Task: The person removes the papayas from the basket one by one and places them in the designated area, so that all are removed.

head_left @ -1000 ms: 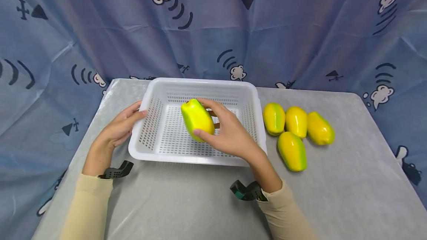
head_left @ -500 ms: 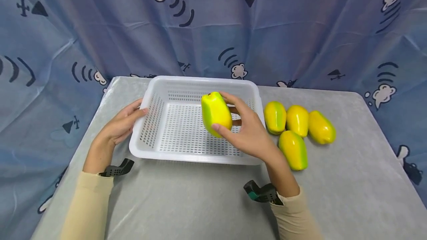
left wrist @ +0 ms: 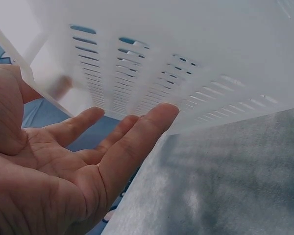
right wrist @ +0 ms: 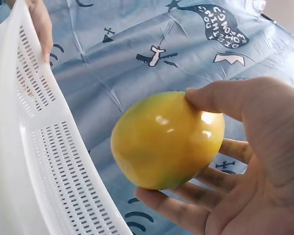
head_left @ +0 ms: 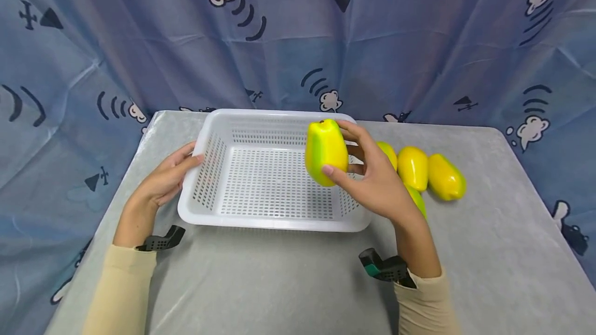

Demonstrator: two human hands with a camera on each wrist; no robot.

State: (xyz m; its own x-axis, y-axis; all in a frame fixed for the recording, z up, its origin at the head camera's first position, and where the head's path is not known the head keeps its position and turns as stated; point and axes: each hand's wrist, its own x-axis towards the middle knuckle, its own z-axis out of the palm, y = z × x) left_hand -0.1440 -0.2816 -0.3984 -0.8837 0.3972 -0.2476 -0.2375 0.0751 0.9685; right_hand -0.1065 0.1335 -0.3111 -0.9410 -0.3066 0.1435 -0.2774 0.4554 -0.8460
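Note:
A yellow-green papaya (head_left: pixel 326 154) is held up in my right hand (head_left: pixel 379 185), thumb on the near side and fingers round the far side. It overlaps the right part of a white plastic basket (head_left: pixel 274 223) in the head view. The right wrist view shows the glossy papaya (right wrist: pixel 166 142) between thumb and fingertips, beside the basket wall. My left hand (head_left: pixel 165 180) grips the basket's left rim, thumb over the edge. In the left wrist view, its fingers (left wrist: pixel 132 147) reach along the slotted outer wall (left wrist: pixel 132 63). The basket's bottom shows nothing lying on it.
Several more papayas lie on the grey table (head_left: pixel 279 283) right of the basket: one (head_left: pixel 413 168) in the middle, one (head_left: pixel 446 177) farthest right, and two partly hidden behind my right hand. A blue patterned curtain (head_left: pixel 279 66) hangs behind the table.
My right hand has moved right with the papaya, from over the basket's middle to its right side, and now covers part of the other papayas. My left hand stays on the rim.

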